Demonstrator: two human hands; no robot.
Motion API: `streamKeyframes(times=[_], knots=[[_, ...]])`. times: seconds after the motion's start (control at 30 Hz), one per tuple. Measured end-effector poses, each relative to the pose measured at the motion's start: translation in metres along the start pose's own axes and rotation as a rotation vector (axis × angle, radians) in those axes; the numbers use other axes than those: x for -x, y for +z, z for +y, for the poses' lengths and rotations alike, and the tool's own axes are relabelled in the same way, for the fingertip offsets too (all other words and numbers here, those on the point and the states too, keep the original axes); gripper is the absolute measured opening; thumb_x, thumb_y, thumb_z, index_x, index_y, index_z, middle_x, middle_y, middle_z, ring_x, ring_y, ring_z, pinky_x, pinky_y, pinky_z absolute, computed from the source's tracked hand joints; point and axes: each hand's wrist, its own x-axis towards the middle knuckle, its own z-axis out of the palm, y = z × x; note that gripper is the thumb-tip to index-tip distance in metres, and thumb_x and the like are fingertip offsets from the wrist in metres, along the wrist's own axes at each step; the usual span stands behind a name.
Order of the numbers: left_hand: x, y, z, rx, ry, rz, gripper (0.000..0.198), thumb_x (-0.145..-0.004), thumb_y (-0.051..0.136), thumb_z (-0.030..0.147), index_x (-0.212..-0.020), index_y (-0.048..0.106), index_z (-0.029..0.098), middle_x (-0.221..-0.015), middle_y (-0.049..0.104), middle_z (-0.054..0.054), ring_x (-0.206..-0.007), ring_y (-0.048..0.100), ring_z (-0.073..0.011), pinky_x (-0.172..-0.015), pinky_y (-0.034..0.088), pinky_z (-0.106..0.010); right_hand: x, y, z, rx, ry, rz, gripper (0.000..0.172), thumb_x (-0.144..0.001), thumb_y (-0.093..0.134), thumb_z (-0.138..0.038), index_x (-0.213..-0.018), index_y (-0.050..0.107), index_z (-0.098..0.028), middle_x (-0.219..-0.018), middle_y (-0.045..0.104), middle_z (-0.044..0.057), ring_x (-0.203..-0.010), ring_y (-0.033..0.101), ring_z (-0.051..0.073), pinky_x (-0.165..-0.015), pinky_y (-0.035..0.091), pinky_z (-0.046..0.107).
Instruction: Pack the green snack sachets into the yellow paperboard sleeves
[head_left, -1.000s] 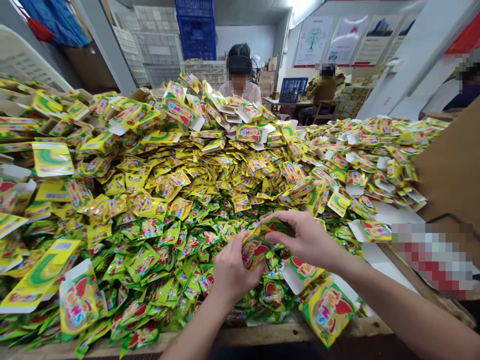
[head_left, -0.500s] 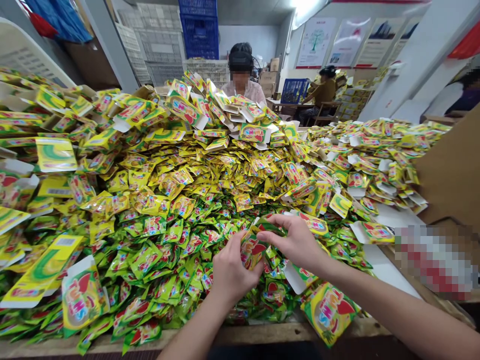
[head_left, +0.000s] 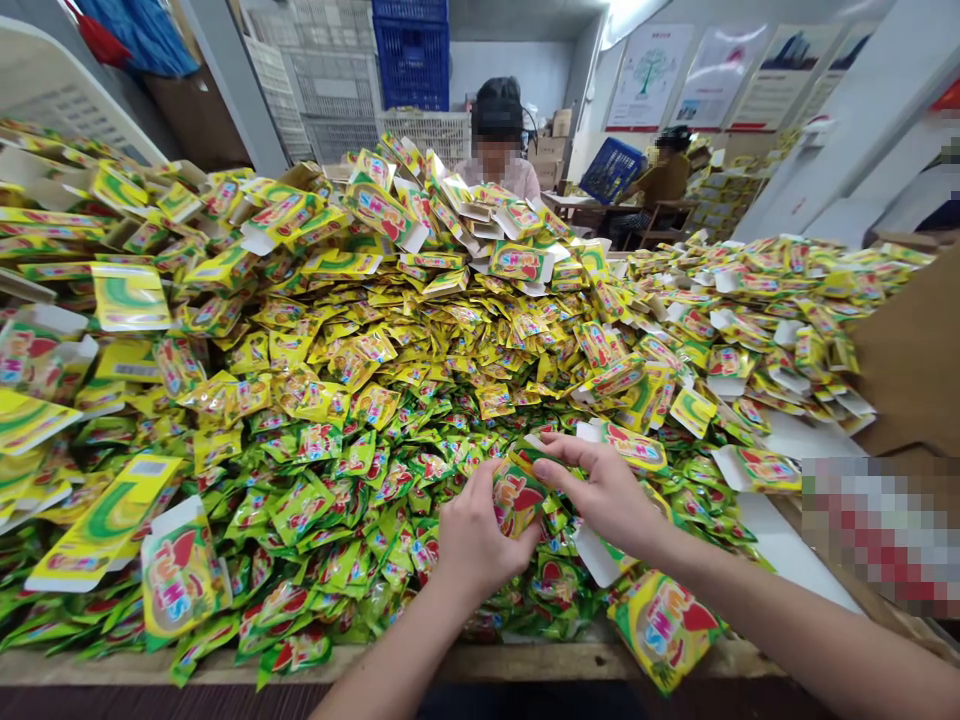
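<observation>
My left hand (head_left: 484, 535) is closed around a small printed candy box (head_left: 517, 497), yellow with a red and green pattern, held over the pile. At the box's upper end, the thumb and fingers of my right hand (head_left: 611, 490) pinch a green sachet (head_left: 530, 452); most of it is hidden by the box and fingers. Below the hands spreads a heap of green sachets (head_left: 360, 540), with yellow sachets (head_left: 465, 345) behind it. A printed box (head_left: 664, 630) lies under my right forearm at the table's front edge, and another box (head_left: 184, 580) rests on the left.
Many boxes (head_left: 262, 225) are piled at the back and left, more boxes (head_left: 765, 290) at the right. A brown carton (head_left: 915, 350) stands at the right edge. Across the pile sits a person (head_left: 499, 150); farther back another person (head_left: 664, 185) is beside a tilted blue crate (head_left: 611, 170).
The whole view has shifted slightly, so things appear farther right. Less of the green sachet shows at the box's end. In the background, the blue crate has tilted.
</observation>
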Motion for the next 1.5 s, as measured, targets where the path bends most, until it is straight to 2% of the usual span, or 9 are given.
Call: streamKeyframes(times=[0.17, 0.33, 0.57, 0.83, 0.93, 1.03, 1.13, 1.37, 1.5], knots=[[0.000, 0.001, -0.002, -0.009, 0.065, 0.081, 0.049, -0.069, 0.062, 0.039, -0.109, 0.044, 0.019, -0.090, 0.069, -0.008, -0.074, 0.069, -0.0241, -0.060, 0.057, -0.034, 0.007, -0.003, -0.006, 0.064, -0.046, -0.079, 0.023, -0.080, 0.057, -0.038, -0.089, 0.073, -0.024, -0.099, 0.073, 0.006, -0.126, 0.045, 0.032, -0.103, 0.031, 0.053], [0.000, 0.002, -0.005, -0.069, 0.178, 0.192, 0.048, -0.073, 0.060, 0.038, -0.112, 0.044, 0.016, -0.094, 0.068, -0.010, -0.079, 0.069, -0.0231, -0.065, 0.057, -0.030, 0.008, -0.003, -0.009, -0.064, -0.038, -0.148, 0.023, -0.081, 0.055, -0.037, -0.085, 0.072, -0.022, -0.093, 0.073, 0.006, -0.108, 0.059, 0.027, -0.104, 0.030, 0.050], [0.002, 0.003, -0.005, -0.168, 0.252, 0.180, 0.045, -0.075, 0.056, 0.039, -0.112, 0.045, 0.015, -0.088, 0.068, -0.009, -0.071, 0.068, -0.0222, -0.058, 0.054, -0.030, 0.017, 0.000, -0.005, -0.174, 0.063, -0.286, 0.036, -0.087, 0.046, -0.046, -0.077, 0.065, -0.017, -0.076, 0.065, 0.003, -0.075, 0.059, 0.018, -0.069, 0.046, 0.028], [-0.001, 0.000, -0.006, -0.091, 0.302, 0.088, 0.039, -0.075, 0.057, 0.033, -0.110, 0.049, 0.018, -0.087, 0.068, -0.007, -0.072, 0.066, -0.0216, -0.062, 0.052, -0.031, 0.024, 0.018, 0.000, -0.209, 0.147, -0.276, 0.027, -0.081, 0.057, -0.040, -0.076, 0.067, -0.015, -0.075, 0.066, 0.002, -0.074, 0.057, 0.017, -0.070, 0.045, 0.029], [-0.009, -0.009, -0.006, 0.072, 0.176, 0.126, 0.056, -0.072, 0.066, 0.043, -0.118, 0.045, 0.019, -0.100, 0.064, -0.010, -0.084, 0.063, -0.0236, -0.075, 0.051, -0.036, 0.021, 0.017, -0.005, -0.436, 0.218, -0.134, 0.034, -0.078, 0.060, -0.048, -0.084, 0.069, -0.016, -0.083, 0.070, 0.005, -0.083, 0.062, 0.020, -0.077, 0.048, 0.031], [-0.011, -0.014, -0.006, 0.341, -0.040, -0.039, 0.057, -0.081, 0.057, 0.045, -0.128, 0.037, 0.020, -0.101, 0.062, -0.008, -0.072, 0.062, -0.0175, -0.067, 0.051, -0.032, 0.018, 0.009, -0.010, -0.533, 0.263, -0.009, 0.037, -0.076, 0.063, -0.050, -0.095, 0.068, -0.019, -0.092, 0.071, 0.005, -0.087, 0.064, 0.019, -0.083, 0.048, 0.032], [-0.009, -0.014, -0.005, 0.539, -0.113, -0.201, 0.038, -0.090, 0.044, 0.039, -0.124, 0.040, 0.022, -0.087, 0.063, -0.004, -0.063, 0.060, -0.0144, -0.060, 0.050, -0.028, 0.017, 0.000, -0.012, -0.457, 0.302, -0.056, 0.037, -0.069, 0.070, -0.050, -0.087, 0.071, -0.018, -0.085, 0.072, 0.004, -0.085, 0.065, 0.021, -0.084, 0.049, 0.035], [-0.004, -0.018, -0.002, 0.473, -0.084, -0.147, 0.024, -0.090, 0.041, 0.036, -0.109, 0.047, 0.022, -0.087, 0.063, -0.004, -0.072, 0.060, -0.0177, -0.065, 0.047, -0.030, 0.030, 0.000, -0.006, -0.570, 0.490, -0.267, 0.039, -0.066, 0.071, -0.052, -0.085, 0.073, -0.018, -0.081, 0.073, 0.005, -0.081, 0.065, 0.020, -0.079, 0.049, 0.035], [-0.005, -0.018, 0.001, 0.559, -0.102, -0.169, 0.023, -0.091, 0.040, 0.037, -0.106, 0.047, 0.022, -0.075, 0.062, 0.000, -0.063, 0.059, -0.0159, -0.060, 0.046, -0.028, 0.034, 0.005, -0.005, -0.620, 0.486, -0.225, 0.039, -0.065, 0.073, -0.051, -0.087, 0.073, -0.019, -0.084, 0.073, 0.004, -0.085, 0.065, 0.020, -0.084, 0.048, 0.037]])
